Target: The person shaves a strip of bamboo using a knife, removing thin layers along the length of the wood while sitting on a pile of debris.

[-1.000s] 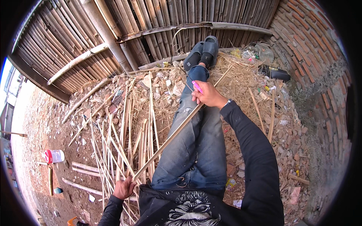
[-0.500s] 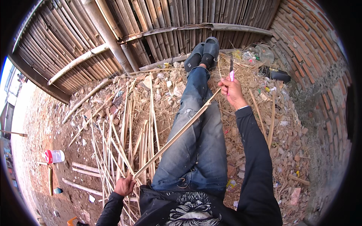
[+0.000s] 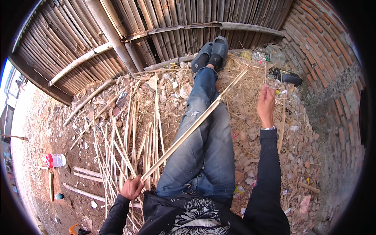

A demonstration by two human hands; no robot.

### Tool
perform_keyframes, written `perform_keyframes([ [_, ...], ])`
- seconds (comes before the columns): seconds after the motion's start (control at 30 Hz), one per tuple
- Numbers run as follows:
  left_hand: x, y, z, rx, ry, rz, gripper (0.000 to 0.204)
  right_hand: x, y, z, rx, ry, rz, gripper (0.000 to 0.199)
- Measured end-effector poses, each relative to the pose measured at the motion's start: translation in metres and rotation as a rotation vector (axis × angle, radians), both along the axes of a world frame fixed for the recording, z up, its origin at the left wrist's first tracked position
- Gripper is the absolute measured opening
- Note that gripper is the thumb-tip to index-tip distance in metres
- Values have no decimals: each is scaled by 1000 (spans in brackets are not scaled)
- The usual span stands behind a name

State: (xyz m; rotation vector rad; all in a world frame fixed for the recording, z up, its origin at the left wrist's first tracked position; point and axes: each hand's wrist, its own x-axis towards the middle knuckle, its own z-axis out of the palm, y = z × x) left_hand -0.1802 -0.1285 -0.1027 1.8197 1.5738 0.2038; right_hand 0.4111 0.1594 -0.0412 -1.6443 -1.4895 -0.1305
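Note:
My left hand (image 3: pixel 132 188) is closed round the lower end of a long split bamboo strip (image 3: pixel 187 134). The strip slants up to the right across my jeans, and its far end points past my knees, touched by nothing. Right of that far end is my right hand (image 3: pixel 266 105), closed on a knife with a pink handle (image 3: pixel 266 85). Only a bit of the handle shows above the fist; the blade is smeared and hard to make out. The knife is apart from the strip.
Many bamboo strips (image 3: pixel 127 137) lie heaped at my left. A white bucket with a red part (image 3: pixel 56 160) stands farther left. Straw and rubble surround my outstretched legs (image 3: pixel 199 117). A bamboo wall (image 3: pixel 176 43) rises ahead, a brick wall (image 3: pixel 333 66) at right.
My right hand has moved right and slightly down with the knife, away from the strip. The strip's far end now stands free. My left hand stays nearly in place.

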Motion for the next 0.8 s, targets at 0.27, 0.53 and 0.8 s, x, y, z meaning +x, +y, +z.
perform_keyframes([
  [0.27, 5, 13, 3, 2, -32, -24, 30, -104, -51, -27, -418, 249, 423, 36],
  [0.53, 9, 11, -13, 65, -31, -31, 29, -126, -41, -74, -391, 162, 264, 42],
  [0.8, 22, 7, -20, 25, -176, 32, 31, -135, -49, -78, -341, 111, 202, 45],
])
